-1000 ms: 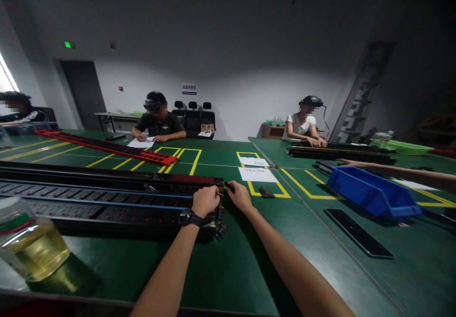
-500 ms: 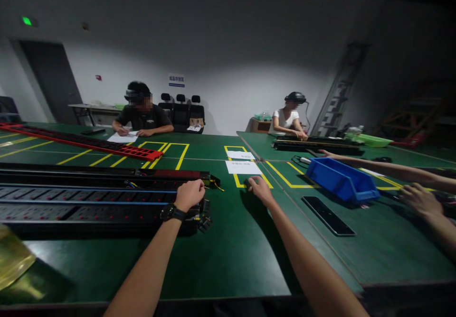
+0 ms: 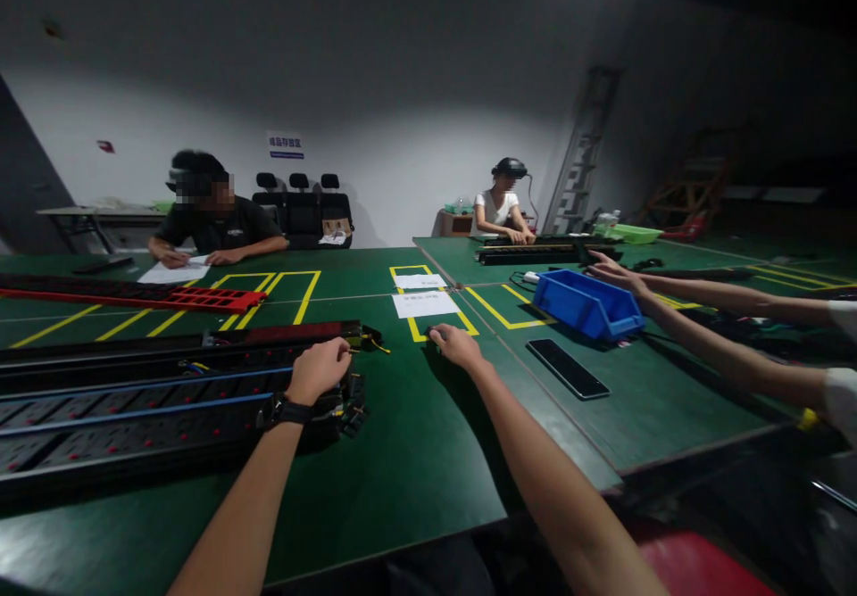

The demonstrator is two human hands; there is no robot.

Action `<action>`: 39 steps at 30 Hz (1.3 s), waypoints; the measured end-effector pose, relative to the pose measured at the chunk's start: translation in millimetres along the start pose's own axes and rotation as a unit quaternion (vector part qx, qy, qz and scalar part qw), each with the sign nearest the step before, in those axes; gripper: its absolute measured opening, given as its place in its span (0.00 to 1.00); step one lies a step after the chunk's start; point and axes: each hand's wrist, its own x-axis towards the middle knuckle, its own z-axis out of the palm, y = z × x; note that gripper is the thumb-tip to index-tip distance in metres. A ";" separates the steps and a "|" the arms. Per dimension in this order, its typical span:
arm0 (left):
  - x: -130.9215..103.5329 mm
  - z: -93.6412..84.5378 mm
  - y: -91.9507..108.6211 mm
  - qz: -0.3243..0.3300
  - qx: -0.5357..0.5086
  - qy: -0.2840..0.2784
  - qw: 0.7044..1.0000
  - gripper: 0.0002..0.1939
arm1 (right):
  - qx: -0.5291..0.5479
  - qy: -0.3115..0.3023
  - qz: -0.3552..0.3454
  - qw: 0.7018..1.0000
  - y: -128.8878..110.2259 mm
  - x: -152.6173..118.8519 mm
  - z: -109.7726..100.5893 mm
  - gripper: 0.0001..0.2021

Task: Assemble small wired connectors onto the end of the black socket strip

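Long black strips (image 3: 167, 426) with red dots and blue edges lie on the green table (image 3: 395, 453) at the left. My left hand (image 3: 320, 369), its wrist wearing a dark watch, rests at their right end, fingers curled; what it pinches, if anything, is hidden. Loose yellow wires (image 3: 378, 344) stick out beyond that end. To the right, my right hand (image 3: 455, 344) is closed on a small dark object (image 3: 438, 333) at its fingertips, too small to identify. It is over the yellow tape outline, just below two white paper sheets (image 3: 424, 303).
A blue bin (image 3: 582, 306) and a phone (image 3: 568, 368) are on the right. A person's hands and arms (image 3: 710, 333) reach in beyond the bin. Two people sit across the table; a red rail (image 3: 220, 299) lies at the back left.
The view has swung to the right. The neighbouring person's nearer hand has moved forward, towards the far side of the blue bin. My hands keep roughly their places on the table.
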 end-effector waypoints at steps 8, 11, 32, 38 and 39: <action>1.3 2.1 -1.4 0.004 -0.007 -0.001 1.000 0.17 | 0.038 0.009 0.022 0.999 -4.8 -3.6 -0.9 0.17; 2.2 4.4 -2.5 0.006 -0.006 0.002 1.000 0.17 | -0.006 0.016 0.072 0.997 -9.7 -4.3 -0.3 0.26; -1.1 4.5 -2.6 0.015 -0.023 0.012 1.000 0.16 | 0.058 0.069 0.128 0.988 -12.1 -7.6 15.3 0.23; -0.2 7.0 -3.3 0.011 -0.023 0.020 0.999 0.16 | 0.148 0.120 0.080 0.978 0.0 7.6 28.9 0.19; 0.2 7.4 -3.2 0.008 -0.022 0.021 1.000 0.16 | 0.161 0.130 0.066 0.976 -0.1 10.1 30.6 0.18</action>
